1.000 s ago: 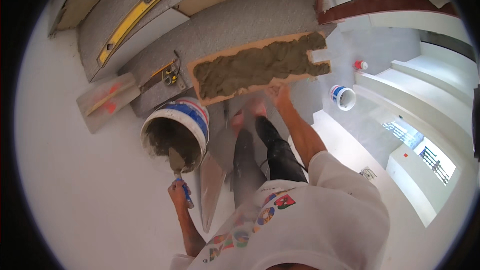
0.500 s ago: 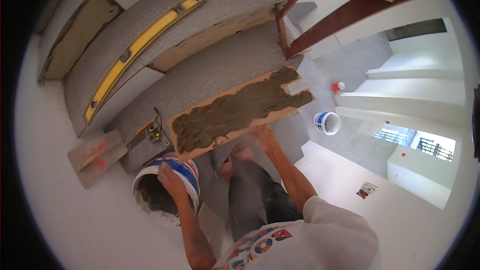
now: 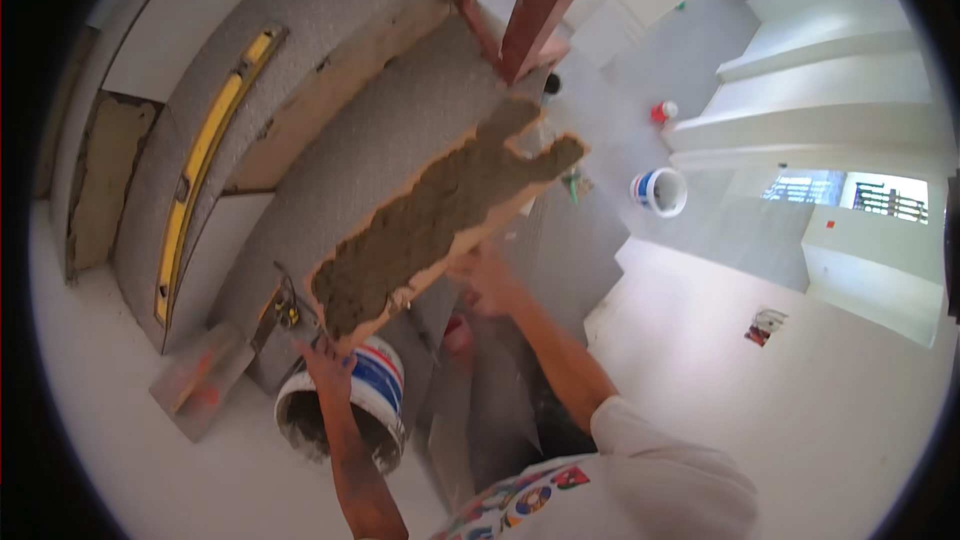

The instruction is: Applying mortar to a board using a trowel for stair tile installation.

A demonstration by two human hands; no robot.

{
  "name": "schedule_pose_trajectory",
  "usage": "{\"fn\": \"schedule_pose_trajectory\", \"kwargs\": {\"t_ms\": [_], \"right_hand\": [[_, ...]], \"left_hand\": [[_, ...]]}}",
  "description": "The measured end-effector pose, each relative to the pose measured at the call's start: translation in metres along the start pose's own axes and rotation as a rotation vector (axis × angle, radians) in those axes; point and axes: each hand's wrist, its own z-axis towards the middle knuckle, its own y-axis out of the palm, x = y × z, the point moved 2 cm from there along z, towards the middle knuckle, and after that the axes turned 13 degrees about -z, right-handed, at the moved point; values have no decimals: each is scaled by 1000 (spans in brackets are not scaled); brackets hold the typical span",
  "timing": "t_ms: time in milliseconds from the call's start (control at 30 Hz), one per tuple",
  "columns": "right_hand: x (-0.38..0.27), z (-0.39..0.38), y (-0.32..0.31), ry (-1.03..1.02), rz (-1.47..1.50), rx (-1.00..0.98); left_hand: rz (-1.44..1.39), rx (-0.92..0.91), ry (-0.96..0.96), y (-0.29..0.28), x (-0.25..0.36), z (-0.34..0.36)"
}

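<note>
A long tan tile with a notch cut in its far end is held up in front of me, tilted. Grey-brown mortar covers most of its upper face. My right hand grips the long edge nearest me, its fingers partly hidden by the tile. At the near left corner, my left hand has its fingers closed on the tile's edge. Just below that hand stands a white and blue bucket with mortar inside. Left of it lies a flat steel trowel with red marks.
Grey steps rise to the left, and a yellow spirit level lies along one. A tape measure rests near the trowel. Dark red metal posts stand at the far end. Another bucket and a red container sit further right.
My left hand has moved from the bucket's rim to the tile's corner. The tile has been lifted and tilted. The whole view has turned, shifting the steps and the spirit level leftward.
</note>
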Motion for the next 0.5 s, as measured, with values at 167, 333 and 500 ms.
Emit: {"fn": "schedule_pose_trajectory", "kwargs": {"t_ms": [167, 333, 500], "right_hand": [[-32, 25, 17, 543, 361, 40], [-10, 27, 0, 716, 486, 43], [26, 4, -24, 154, -415, -308]], "left_hand": [[-63, 16, 1, -23, 9, -2], [-19, 71, 24, -13, -3, 10], [8, 62, 118, 15, -14, 17]]}}
